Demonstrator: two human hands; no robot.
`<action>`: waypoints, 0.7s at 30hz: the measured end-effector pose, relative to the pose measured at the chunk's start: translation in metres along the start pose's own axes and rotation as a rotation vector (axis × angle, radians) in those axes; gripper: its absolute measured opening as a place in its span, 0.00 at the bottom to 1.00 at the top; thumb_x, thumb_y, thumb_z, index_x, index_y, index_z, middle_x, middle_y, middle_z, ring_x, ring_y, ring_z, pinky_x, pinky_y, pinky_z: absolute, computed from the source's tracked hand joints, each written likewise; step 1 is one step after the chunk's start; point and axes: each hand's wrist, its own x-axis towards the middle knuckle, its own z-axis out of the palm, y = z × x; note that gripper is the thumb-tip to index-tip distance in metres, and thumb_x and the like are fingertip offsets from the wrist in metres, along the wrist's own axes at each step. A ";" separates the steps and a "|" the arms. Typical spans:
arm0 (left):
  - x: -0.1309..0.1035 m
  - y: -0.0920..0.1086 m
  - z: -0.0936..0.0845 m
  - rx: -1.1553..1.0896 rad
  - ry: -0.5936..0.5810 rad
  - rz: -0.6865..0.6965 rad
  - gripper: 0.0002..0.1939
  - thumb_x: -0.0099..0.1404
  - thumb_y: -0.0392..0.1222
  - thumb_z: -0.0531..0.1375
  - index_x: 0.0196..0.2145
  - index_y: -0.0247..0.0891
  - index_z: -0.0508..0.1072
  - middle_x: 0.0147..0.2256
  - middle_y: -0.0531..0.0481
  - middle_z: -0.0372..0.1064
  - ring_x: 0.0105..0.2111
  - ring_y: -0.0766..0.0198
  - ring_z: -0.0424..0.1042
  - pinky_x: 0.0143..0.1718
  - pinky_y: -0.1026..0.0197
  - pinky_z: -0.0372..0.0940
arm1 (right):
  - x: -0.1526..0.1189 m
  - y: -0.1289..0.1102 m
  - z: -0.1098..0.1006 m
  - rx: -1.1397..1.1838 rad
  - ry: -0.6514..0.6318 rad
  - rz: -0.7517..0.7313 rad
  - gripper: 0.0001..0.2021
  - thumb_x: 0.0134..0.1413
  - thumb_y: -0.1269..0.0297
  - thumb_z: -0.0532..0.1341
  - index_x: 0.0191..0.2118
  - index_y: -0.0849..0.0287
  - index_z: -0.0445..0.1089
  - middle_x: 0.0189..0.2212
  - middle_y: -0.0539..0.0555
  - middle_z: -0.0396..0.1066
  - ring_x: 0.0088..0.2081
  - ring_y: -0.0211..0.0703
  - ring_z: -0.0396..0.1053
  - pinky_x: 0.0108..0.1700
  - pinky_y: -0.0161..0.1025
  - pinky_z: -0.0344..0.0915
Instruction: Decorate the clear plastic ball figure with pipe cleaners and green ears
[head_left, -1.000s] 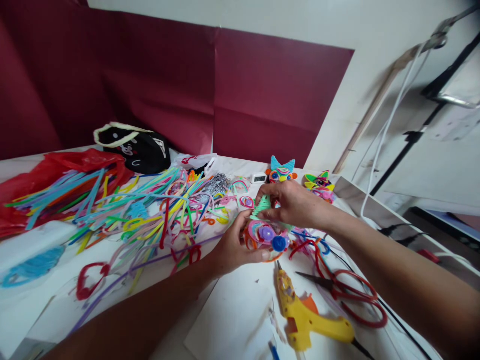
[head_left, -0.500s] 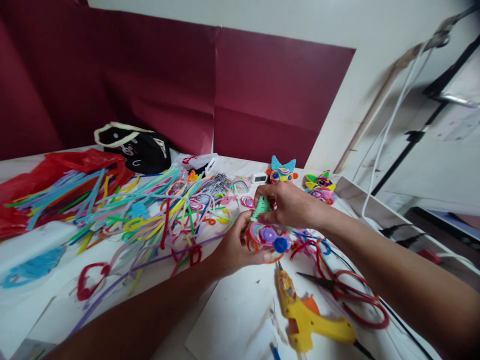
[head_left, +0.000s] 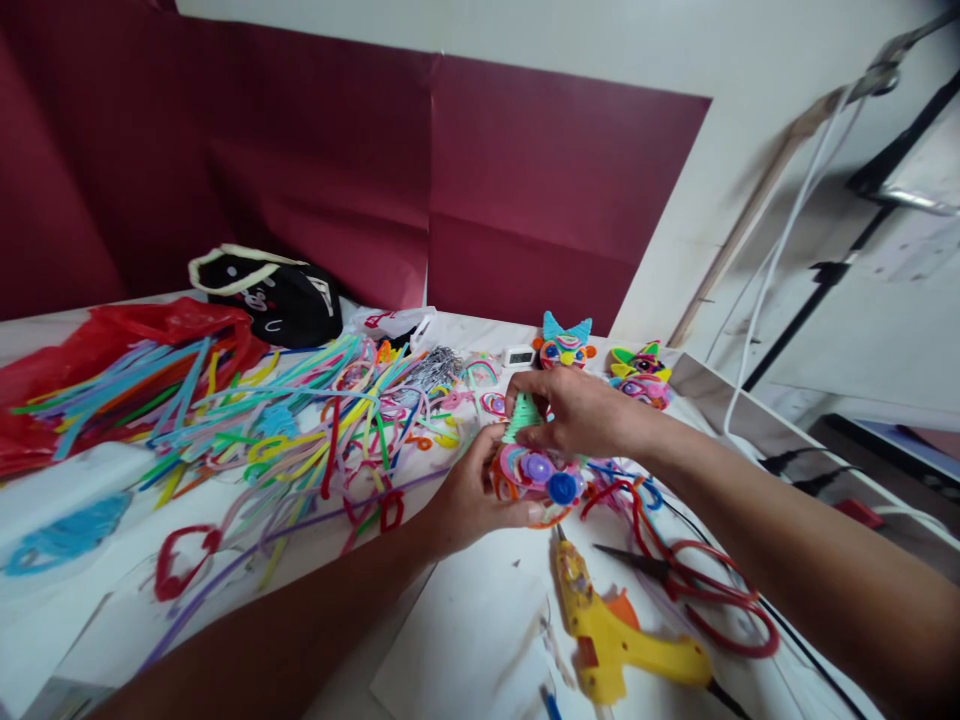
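Observation:
My left hand (head_left: 472, 495) is closed round the side of a pipe-cleaner figure (head_left: 523, 467), pink with purple and blue round coils and orange at its edge. From above, my right hand (head_left: 566, 410) pinches a light green ribbed piece (head_left: 523, 420), triangular in outline, against the top of the figure. My fingers hide part of both pieces. A yellow hot glue gun (head_left: 626, 640) lies just below my hands. Beside it are scissors (head_left: 716, 590) with red handles, their dark blades pointing left.
Many loose coloured pipe cleaners (head_left: 300, 420) spread over the left of the table, some on a red plastic bag (head_left: 45, 350). Two finished-looking figures (head_left: 564, 345) stand behind my hands near a small white digital display (head_left: 519, 356). A black bag (head_left: 274, 300) sits at the back.
Almost nothing differs. Both hands keep the same hold, with at most a very slight shift of the figure and the green piece.

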 end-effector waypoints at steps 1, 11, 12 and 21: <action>0.000 0.000 0.000 -0.001 0.000 0.001 0.34 0.48 0.40 0.74 0.49 0.42 0.63 0.44 0.49 0.70 0.43 0.58 0.72 0.44 0.59 0.65 | 0.000 0.000 0.000 0.002 -0.010 -0.001 0.09 0.48 0.72 0.62 0.38 0.58 0.69 0.24 0.47 0.68 0.25 0.37 0.65 0.27 0.31 0.57; 0.000 0.001 -0.001 0.033 -0.042 0.014 0.33 0.50 0.41 0.72 0.50 0.42 0.62 0.47 0.46 0.70 0.46 0.56 0.71 0.47 0.56 0.65 | -0.004 -0.004 -0.008 -0.014 -0.067 -0.053 0.14 0.58 0.65 0.60 0.49 0.60 0.66 0.27 0.50 0.69 0.27 0.38 0.65 0.30 0.33 0.58; 0.001 0.002 0.000 0.031 -0.043 0.015 0.33 0.50 0.40 0.72 0.51 0.42 0.62 0.48 0.46 0.69 0.46 0.56 0.71 0.47 0.55 0.65 | -0.004 -0.005 -0.009 -0.013 -0.065 -0.050 0.15 0.59 0.64 0.59 0.50 0.60 0.65 0.26 0.50 0.69 0.26 0.38 0.65 0.30 0.33 0.58; 0.001 0.005 0.002 -0.015 -0.049 0.027 0.36 0.50 0.44 0.73 0.53 0.42 0.62 0.48 0.45 0.71 0.47 0.54 0.73 0.50 0.54 0.65 | -0.006 -0.012 -0.014 0.006 -0.008 -0.012 0.16 0.64 0.58 0.56 0.52 0.62 0.64 0.27 0.50 0.69 0.27 0.39 0.65 0.30 0.34 0.58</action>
